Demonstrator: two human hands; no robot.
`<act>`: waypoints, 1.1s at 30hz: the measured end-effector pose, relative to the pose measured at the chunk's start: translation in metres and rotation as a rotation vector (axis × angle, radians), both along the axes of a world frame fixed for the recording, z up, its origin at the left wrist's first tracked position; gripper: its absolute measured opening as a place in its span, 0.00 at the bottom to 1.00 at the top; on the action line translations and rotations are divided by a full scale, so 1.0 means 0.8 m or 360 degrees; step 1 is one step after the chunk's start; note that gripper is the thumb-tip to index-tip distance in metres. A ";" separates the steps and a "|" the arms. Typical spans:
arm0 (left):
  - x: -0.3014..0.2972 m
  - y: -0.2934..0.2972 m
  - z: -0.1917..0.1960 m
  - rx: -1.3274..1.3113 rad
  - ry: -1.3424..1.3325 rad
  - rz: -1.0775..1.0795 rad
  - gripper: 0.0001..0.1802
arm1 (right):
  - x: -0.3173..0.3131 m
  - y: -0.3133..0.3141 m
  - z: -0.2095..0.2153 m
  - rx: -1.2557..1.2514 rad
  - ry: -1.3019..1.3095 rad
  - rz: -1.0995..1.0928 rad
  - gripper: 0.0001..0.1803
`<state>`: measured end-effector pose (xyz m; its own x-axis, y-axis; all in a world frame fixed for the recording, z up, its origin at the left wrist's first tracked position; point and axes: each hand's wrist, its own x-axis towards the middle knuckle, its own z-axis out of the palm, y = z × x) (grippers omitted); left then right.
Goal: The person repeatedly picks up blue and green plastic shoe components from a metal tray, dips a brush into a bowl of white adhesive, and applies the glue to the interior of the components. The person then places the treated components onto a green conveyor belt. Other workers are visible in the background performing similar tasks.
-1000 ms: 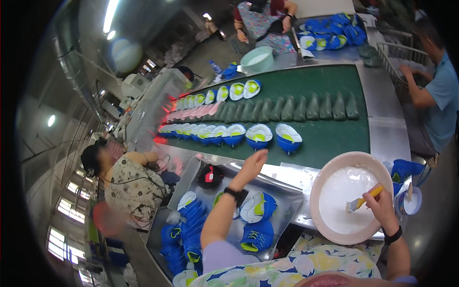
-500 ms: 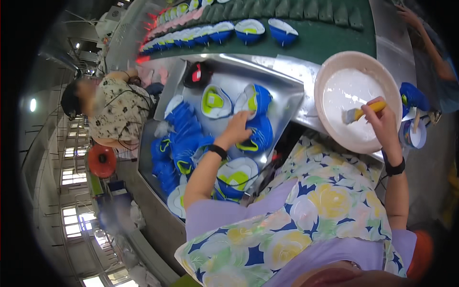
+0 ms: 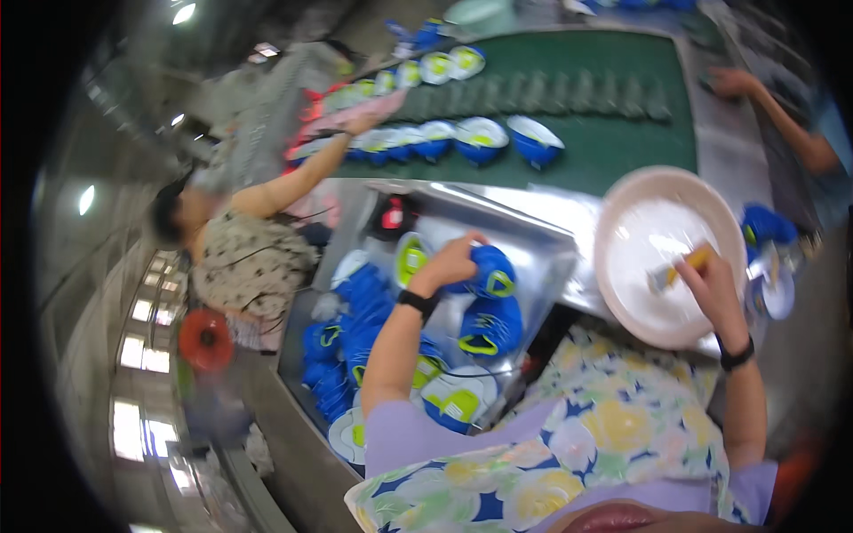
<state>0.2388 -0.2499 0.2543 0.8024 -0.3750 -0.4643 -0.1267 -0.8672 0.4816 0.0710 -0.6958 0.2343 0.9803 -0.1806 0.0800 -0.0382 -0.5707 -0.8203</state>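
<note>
Left hand grasps a blue shoe from the full tray; right hand grips a brush over the white bowl; gluing not begun.

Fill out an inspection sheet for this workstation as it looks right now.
Surface: metal bin ahead of the person, green conveyor belt beyond it.
Job's things: blue shoe piece in the bin; yellow-handled brush over the white basin.
Clutter: more blue and yellow-green shoe pieces piled in the bin; a row of them on the belt.
Grips: left hand rests on the blue shoe piece, closure blurred; right hand is shut on the brush.
Cables: nothing seen.
Surroundings: one co-worker reaches to the belt; another's arm lies at the far side.
</note>
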 end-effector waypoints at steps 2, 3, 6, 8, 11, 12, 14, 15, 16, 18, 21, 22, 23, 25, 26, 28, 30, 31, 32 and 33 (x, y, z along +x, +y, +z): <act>0.016 0.013 -0.007 -0.0015 -0.0139 -0.0376 0.28 | 0.010 0.010 -0.016 0.0254 -0.0044 0.0004 0.11; 0.010 0.001 -0.010 0.0126 -0.0580 -0.0431 0.27 | 0.014 0.019 -0.012 0.0265 -0.0041 -0.0020 0.10; 0.009 -0.034 -0.026 0.0561 -0.1225 -0.0509 0.21 | 0.025 0.055 -0.001 0.0115 -0.0203 0.0170 0.10; -0.004 -0.025 -0.059 0.0401 -0.1084 -0.0180 0.18 | 0.023 0.066 -0.001 0.0052 -0.0139 0.0357 0.10; -0.027 -0.005 -0.111 -0.0101 -0.0758 0.0122 0.24 | 0.015 0.053 -0.007 -0.0087 -0.0128 0.0349 0.10; -0.033 -0.008 -0.116 -0.0212 -0.0724 0.0220 0.27 | 0.013 0.047 -0.007 -0.0114 -0.0117 0.0316 0.10; -0.039 -0.033 -0.112 -0.0074 -0.0967 0.0243 0.26 | 0.020 0.040 -0.003 -0.0065 -0.0092 0.0248 0.10; -0.041 -0.041 -0.106 0.0014 -0.1091 0.0263 0.25 | 0.024 0.046 -0.003 -0.0033 -0.0125 0.0267 0.10; -0.036 -0.042 -0.110 0.0053 -0.1112 0.0207 0.23 | 0.025 0.053 -0.002 -0.0001 -0.0159 0.0285 0.10; -0.024 -0.038 -0.126 0.0124 -0.1145 0.0120 0.19 | 0.021 0.069 -0.001 -0.0120 -0.0123 0.0480 0.11; 0.001 -0.033 -0.111 0.0030 -0.0779 0.0227 0.16 | 0.014 0.063 -0.004 -0.0315 0.0045 0.0653 0.10; 0.006 -0.031 -0.089 -0.0035 -0.0631 0.0295 0.17 | 0.012 0.058 0.003 -0.0235 0.0056 0.0548 0.10; 0.006 -0.018 -0.059 -0.0251 -0.0596 0.0209 0.20 | 0.010 0.052 0.011 -0.0138 0.0061 0.0452 0.10; -0.001 -0.019 -0.006 -0.0774 -0.0728 0.0192 0.23 | 0.007 0.037 0.035 -0.0036 0.0114 0.0327 0.08; 0.003 -0.026 0.005 -0.1048 -0.0774 0.0168 0.24 | 0.010 0.027 0.030 -0.0135 0.0035 0.0345 0.07; 0.046 0.029 -0.057 -0.0970 -0.0839 0.0232 0.28 | 0.012 0.001 0.004 -0.0288 -0.0097 0.0403 0.06; 0.064 -0.006 -0.058 -0.1538 -0.0141 0.0064 0.25 | 0.016 -0.026 0.002 -0.0433 -0.0285 0.0256 0.06; 0.056 -0.014 -0.048 -0.1744 0.0243 0.0090 0.24 | 0.017 -0.026 0.019 -0.0385 -0.0365 0.0227 0.07; 0.046 -0.040 -0.024 -0.1896 0.0692 0.0193 0.23 | 0.020 -0.031 0.031 -0.0379 -0.0492 0.0197 0.08; 0.035 -0.058 -0.016 -0.1835 0.0722 0.0239 0.23 | 0.024 -0.037 0.040 -0.0232 -0.0391 0.0195 0.10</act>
